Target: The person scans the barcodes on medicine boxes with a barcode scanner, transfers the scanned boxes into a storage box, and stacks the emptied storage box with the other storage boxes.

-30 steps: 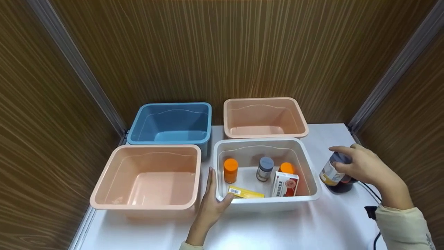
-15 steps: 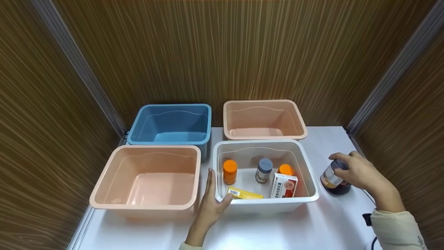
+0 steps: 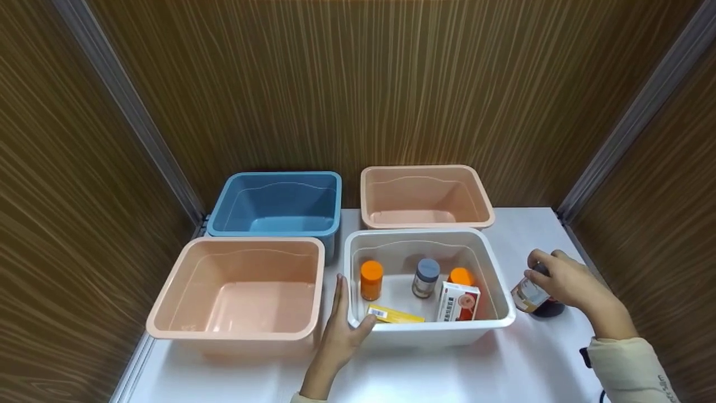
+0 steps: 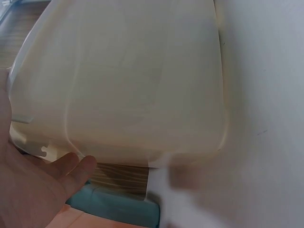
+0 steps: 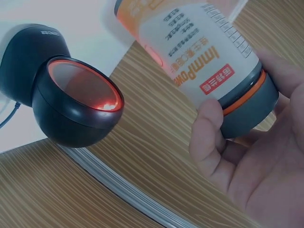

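The person's right hand (image 3: 568, 282) gripped a bottle (image 5: 204, 57) by its dark cap (image 5: 251, 107), the thumb and fingers curled closely around it. The bottle was tilted, its white and orange label facing a round-headed black device (image 5: 76, 121) with a red-lit window; bottle and device were apart, just to the right of a white bin (image 3: 430, 326) on the white table (image 3: 425, 378). The left hand (image 3: 342, 330) rested against the near left corner of that bin, its fingers straight along the outside and the thumb spread well away from them, over the front rim. Inside the white bin stood an orange bottle (image 3: 371, 281) toward the left and a grey-capped bottle (image 3: 427, 277) near the middle. A yellow box (image 3: 400, 315) lay close to the front wall, while a white and red box (image 3: 458, 302) partly hid an orange-capped container (image 3: 461, 275) on the right. A peach bin (image 3: 235, 336) sat to the left, with a blue bin (image 3: 274, 233) behind it and another peach bin (image 3: 428, 225) behind the white one.
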`<state>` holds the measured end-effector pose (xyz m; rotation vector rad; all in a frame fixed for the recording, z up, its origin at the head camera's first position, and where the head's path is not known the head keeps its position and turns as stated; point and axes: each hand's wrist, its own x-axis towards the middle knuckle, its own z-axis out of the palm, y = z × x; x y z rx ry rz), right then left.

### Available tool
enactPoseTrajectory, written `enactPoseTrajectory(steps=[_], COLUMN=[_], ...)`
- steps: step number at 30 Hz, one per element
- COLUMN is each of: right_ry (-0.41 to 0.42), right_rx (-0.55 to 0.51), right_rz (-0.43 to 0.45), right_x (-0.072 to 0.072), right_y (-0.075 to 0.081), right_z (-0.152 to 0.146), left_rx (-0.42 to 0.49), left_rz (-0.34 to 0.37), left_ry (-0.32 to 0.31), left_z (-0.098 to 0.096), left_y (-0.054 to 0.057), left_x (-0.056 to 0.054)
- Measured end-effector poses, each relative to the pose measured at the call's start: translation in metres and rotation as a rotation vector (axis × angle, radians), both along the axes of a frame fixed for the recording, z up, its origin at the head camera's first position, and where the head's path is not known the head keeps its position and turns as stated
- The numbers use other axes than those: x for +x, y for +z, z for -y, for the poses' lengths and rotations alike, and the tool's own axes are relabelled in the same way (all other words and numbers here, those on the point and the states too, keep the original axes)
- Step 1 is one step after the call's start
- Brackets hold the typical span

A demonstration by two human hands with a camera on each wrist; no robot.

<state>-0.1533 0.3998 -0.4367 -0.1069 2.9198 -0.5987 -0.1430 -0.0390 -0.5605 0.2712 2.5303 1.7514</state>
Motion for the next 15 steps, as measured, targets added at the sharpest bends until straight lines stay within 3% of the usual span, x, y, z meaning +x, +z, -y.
enactPoseTrajectory(steps=[8,15], right_ry=[-0.04,-0.049], right_rx=[0.041,0.024], right_rz=[-0.019,0.061], right_x=[-0.0034,-0.0089], right_y=[-0.0059,-0.0057], right_z=[0.0005,-0.0005], left_rx=[0.035,0.048], left_rz=[0.002,0.009], left_ry=[-0.013,-0.007], left_z=[0.0007,0.0007], left_y=[-0.0009,-0.002], left_x=[0.0001,-0.0002])
